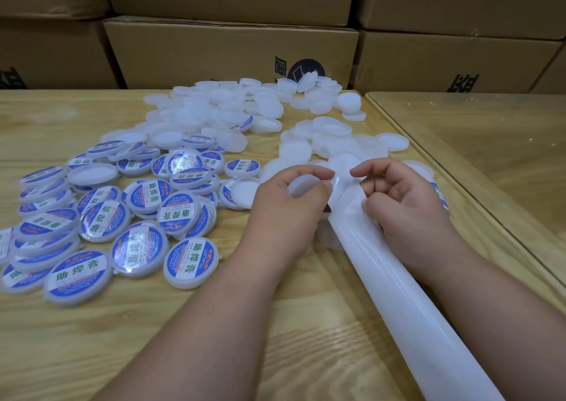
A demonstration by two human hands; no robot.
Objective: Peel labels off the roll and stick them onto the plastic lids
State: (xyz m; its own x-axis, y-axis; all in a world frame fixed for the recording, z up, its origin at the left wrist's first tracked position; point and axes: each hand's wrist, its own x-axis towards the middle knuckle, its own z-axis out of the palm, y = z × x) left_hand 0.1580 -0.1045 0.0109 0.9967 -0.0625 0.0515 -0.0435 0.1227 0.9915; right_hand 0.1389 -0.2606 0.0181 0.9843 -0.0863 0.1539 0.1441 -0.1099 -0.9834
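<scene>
evidently the left hand (294,198) gripped a blank lid (301,186) while the right hand (401,204), at three o'clock of it, pinched the backing strip (395,281) (label edge unclear), so the peel was in hand; next called for pressing a label onto that lid.

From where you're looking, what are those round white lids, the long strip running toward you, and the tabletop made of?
The unlabelled lids look like translucent, milky plastic with a matte finish. The strip seems to be glossy white backing paper or film, since it reflects light in streaks; which one is unclear. The table shows pale wood grain under a smooth sheen, possibly laminate rather than solid wood.
</scene>
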